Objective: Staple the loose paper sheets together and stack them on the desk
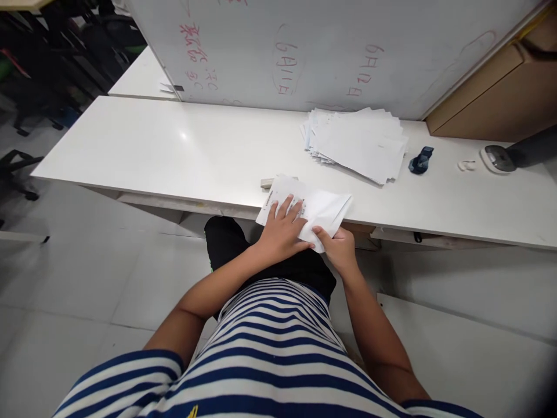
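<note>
A folded sheet of white paper [329,204] is held at the front edge of a white desk [209,154], partly resting on the top and partly overhanging the edge, above the lap of the black trousers [225,235]. Dark print is seen on its left part, while the right part is left blank and is bent over in a loose, pointed fold. By the left hand [282,229] the printed part is covered, with the fingers spread flat across it and the thumb stretched toward the right. By the right hand [342,251] the near right edge of the paper is pinched between the thumb and the curled fingers; how the fingers are placed underneath cannot be told.

Just behind the paper, a small beige block [266,183] is partly hidden. Farther back, an untidy stack of papers [359,142] is laid in front of a whiteboard [243,69], which is marked with red writing seen sideways. To the right of the stack are placed a dark blue tape dispenser [420,162], a small white object [466,165] too small to be identified, and a rounded white-and-grey device [498,159]. Behind these, a brown cardboard box [491,87] is set against the whiteboard's right side.
</note>
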### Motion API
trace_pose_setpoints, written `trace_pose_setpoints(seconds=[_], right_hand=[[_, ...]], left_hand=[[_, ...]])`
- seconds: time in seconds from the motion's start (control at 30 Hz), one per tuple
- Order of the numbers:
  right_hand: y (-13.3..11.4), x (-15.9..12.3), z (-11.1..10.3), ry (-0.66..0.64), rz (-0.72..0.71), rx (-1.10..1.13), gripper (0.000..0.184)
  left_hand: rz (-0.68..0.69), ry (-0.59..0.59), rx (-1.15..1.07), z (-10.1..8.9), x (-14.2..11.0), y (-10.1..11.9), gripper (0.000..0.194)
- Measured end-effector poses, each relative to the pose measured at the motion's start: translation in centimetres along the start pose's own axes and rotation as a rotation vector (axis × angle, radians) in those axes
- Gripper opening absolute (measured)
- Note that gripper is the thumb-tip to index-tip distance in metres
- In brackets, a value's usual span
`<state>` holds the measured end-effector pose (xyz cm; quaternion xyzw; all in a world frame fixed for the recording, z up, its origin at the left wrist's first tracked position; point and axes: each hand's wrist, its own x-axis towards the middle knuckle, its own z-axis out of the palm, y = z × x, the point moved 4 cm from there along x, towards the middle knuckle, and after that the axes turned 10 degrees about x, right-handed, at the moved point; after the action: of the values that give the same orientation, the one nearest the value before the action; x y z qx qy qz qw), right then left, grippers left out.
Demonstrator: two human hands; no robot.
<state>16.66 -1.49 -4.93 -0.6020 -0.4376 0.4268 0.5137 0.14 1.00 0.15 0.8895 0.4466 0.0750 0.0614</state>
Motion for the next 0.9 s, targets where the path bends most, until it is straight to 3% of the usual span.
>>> trace_pose_setpoints(seconds=[0.07,0.13,0.3,0.47,0.57,0.77,0.83,0.9], right_hand=[[0.3,0.1,-0.2,0.007,-0.012,-0.014,0.044],[0.7,0.2,-0.5,0.014,0.006,-0.013,0.049],[0.7,-0.1,-1.4,-0.035,0.014,0.082,0.046],[1.7,-0.1,-2.3,-0.213,0.106,0.240,0.043],[2.2,0.1,-2.5,-0.187,0.125,0.273,0.039],[0.9,-0.1,-0.9,-0.012,0.069,0.188,0.038],[0.4,-0.2,-0.3,-0.018,0.029,0.141,0.038],[0.2,-0.2,0.0,-0.031,0.007,0.108,0.041]], left_hand=[[-0.016,0.028,-0.009,-0.4,0.2,-1.0,0.027],[-0.063,0.080,-0.047,-0.9,0.5,-2.1,0.015],[-0.218,0.320,-0.182,-2.2,0.7,-5.0,0.027],[-0.265,0.512,-0.261,-2.8,-0.1,-5.9,0.028],[-0.155,0.449,-0.290,-2.4,-0.2,-4.7,0.034],[0.045,0.045,-0.279,-0.5,-0.3,-0.4,0.080],[0.044,0.030,-0.294,0.0,-0.4,0.2,0.077],[0.020,0.071,-0.334,0.2,-0.4,0.1,0.058]])
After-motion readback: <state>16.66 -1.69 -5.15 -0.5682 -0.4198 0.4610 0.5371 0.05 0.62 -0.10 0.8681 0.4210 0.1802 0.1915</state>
